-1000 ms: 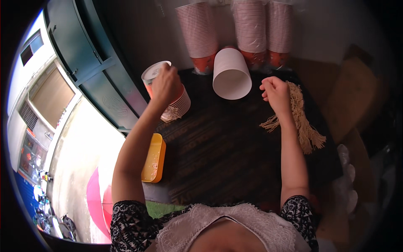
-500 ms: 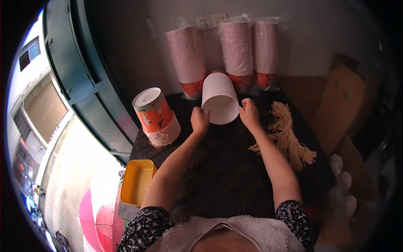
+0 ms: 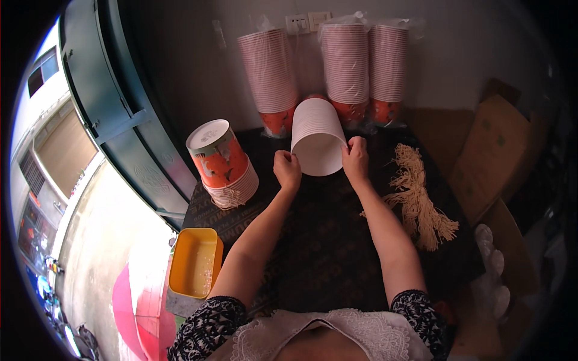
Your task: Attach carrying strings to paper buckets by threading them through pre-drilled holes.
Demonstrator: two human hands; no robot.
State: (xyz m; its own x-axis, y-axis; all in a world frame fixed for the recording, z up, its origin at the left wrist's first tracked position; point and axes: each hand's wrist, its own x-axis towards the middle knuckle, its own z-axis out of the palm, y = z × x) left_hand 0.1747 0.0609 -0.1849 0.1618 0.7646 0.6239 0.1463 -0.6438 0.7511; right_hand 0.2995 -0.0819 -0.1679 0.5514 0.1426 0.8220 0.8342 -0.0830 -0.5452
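Observation:
A nested stack of paper buckets [image 3: 318, 127] lies on its side on the black table, its white open mouth toward me. At the left of the mouth, my left hand [image 3: 287, 171] is closed, thumb and fingers pinching the rim. My right hand [image 3: 356, 160] grips the rim's right side the same way. An upside-down stack of orange printed paper buckets [image 3: 221, 162] stands to the left, with cream strings around its lower rims. A bundle of cream strings [image 3: 415, 195] lies to the right of my right forearm.
Tall plastic-wrapped stacks of buckets [image 3: 269, 72] stand against the back wall. A yellow tub [image 3: 195, 263] with small pale bits in it sits at the table's left edge. Cardboard [image 3: 487, 153] leans at the right, and a green metal door [image 3: 99, 78] stands at the left.
My right hand has come onto the rim, its fingers closing on the edge. My left hand stays at the left rim. The whole view has shifted slightly.

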